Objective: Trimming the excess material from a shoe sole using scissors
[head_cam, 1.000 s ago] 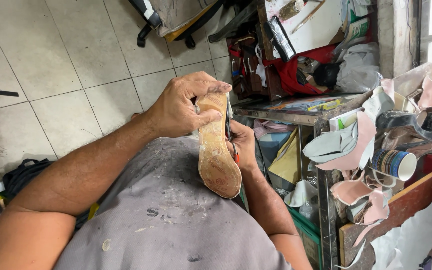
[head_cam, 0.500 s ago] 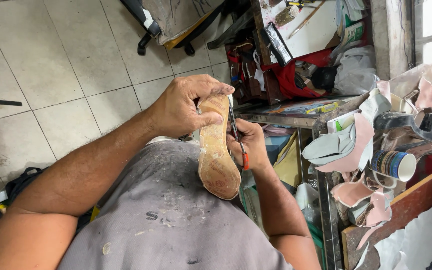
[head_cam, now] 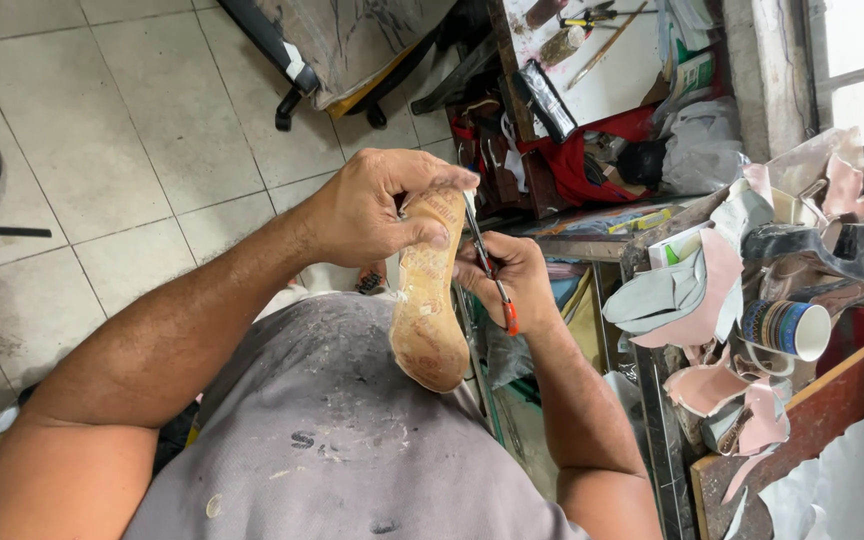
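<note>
While the tan shoe sole point(head_cam: 426, 295) stands on end against my chest, heel end low on my grey shirt point(head_cam: 332, 440) and toe end up near my fingers, I keep it the centre of everything. My left hand point(head_cam: 372, 205) is closed around the toe end, thumb pressed across the face and fingers curled over the top edge. My right hand point(head_cam: 512, 280) is closed on a thin metal tool with an orange handle point(head_cam: 490, 272), its tip at the sole's right edge just below my left fingertips; the handle end pokes out beneath my palm.

To do this well, I judge the sole should be braced firmly against my body so it cannot twist, with the left thumb holding it flat while the tip works along the edge. Short, controlled strokes directed away from the left fingers look safest, since tip and fingertips sit very near each other. I would turn the sole rather than crank my wrist.

Beyond my right forearm, a crowded desk point(head_cam: 592, 245) holds scraps of pale pink and grey leather point(head_cam: 687, 290), and a striped cup point(head_cam: 787, 328) lies on its side among them. Farther up, red cloth and a dark bag point(head_cam: 592, 165) sit under a white board. On my left, pale floor tiles point(head_cam: 102, 140) stretch out, with the leg of a chair point(head_cam: 287, 75) at the top.
</note>
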